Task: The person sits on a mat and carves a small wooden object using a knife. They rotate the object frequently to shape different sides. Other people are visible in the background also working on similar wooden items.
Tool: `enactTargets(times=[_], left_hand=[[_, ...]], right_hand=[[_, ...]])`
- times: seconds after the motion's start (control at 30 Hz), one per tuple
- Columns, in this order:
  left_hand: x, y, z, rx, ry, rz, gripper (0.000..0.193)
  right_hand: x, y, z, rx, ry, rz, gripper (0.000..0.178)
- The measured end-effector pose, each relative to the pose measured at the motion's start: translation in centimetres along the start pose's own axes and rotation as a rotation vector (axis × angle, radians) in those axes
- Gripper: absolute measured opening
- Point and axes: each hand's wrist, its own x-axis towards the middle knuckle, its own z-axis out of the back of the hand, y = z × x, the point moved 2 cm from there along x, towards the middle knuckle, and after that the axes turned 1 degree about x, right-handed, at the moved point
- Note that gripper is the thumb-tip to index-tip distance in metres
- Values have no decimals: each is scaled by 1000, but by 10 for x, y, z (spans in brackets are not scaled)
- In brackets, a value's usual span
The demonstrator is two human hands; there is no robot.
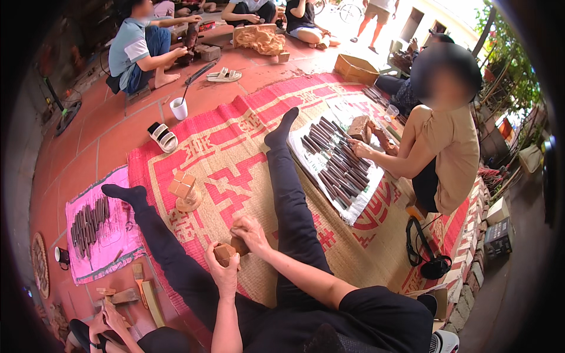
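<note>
Above my lap, my left hand (222,273) is wrapped round a small brown wooden block (224,254) with flat, angled faces. Close against its right side, my right hand (252,234) is closed on a darker brown piece (239,245). The fingers hide most of that piece, so I cannot make out its kind. Beyond my hands, between my outstretched legs, a wooden block with lines across its faces (182,184) sits on a round, pale wooden base (188,201) on the patterned mat (247,154).
A person at the right reaches over many dark-handled tools (335,162) on a white cloth (359,213). More tools (89,226) lie on a pink cloth (112,266) at left. Another person's hands (109,320) work at lower left beside a brush (140,282). Sandals (163,138) and a white cup (178,109) stand ahead.
</note>
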Motion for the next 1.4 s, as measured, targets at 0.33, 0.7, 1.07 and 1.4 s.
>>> enactTargets(times=[0.33, 0.7, 1.07, 1.4], left_hand=[[9, 0, -1, -126, -34, -5, 60], [8, -3, -1, -193, -74, 45, 60], [9, -13, -7, -125, -69, 27, 61], [13, 3, -7, -194, -76, 97, 60]], right_hand=[[3, -7, -17, -42, -100, -140, 19], [-12, 22, -22, -196, -136, 195, 17], [-11, 18, -18, -199, -126, 183, 19], [6, -14, -25, -135, -114, -249, 17]])
